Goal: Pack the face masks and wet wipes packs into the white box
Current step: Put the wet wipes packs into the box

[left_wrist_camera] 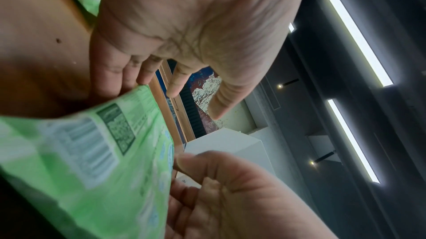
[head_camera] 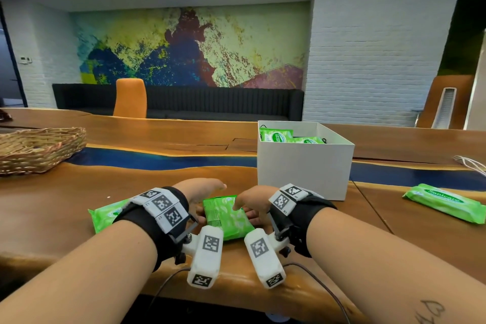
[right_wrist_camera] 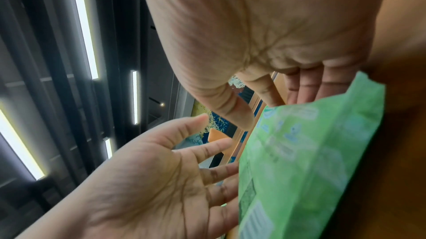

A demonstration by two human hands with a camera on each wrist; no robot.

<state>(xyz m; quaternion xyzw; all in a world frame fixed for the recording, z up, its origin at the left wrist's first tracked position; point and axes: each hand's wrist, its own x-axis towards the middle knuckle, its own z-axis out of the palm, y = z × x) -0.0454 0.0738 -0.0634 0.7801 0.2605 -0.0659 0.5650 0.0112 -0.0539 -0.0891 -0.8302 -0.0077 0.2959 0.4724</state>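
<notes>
A green wet wipes pack (head_camera: pixel 227 218) (left_wrist_camera: pixel 103 161) (right_wrist_camera: pixel 299 152) is tilted just above the table's front edge, between my two hands. My right hand (head_camera: pixel 248 204) (right_wrist_camera: pixel 265 108) holds it, thumb at its top edge and fingers beneath. My left hand (head_camera: pixel 205 200) (left_wrist_camera: pixel 161 82) has straight fingers slid under the pack's left side, with the thumb held apart. A second pack (head_camera: pixel 105 214) lies under my left wrist. A third pack (head_camera: pixel 444 205) lies at the right. The white box (head_camera: pixel 305 166) stands behind my right hand with green packs (head_camera: pixel 276 135) inside. I see no face masks.
A wicker basket (head_camera: pixel 39 150) sits at the far left of the wooden table (head_camera: pixel 184 166). White cables (head_camera: pixel 470 163) lie at the right edge. An orange chair (head_camera: pixel 130 97) stands beyond the table.
</notes>
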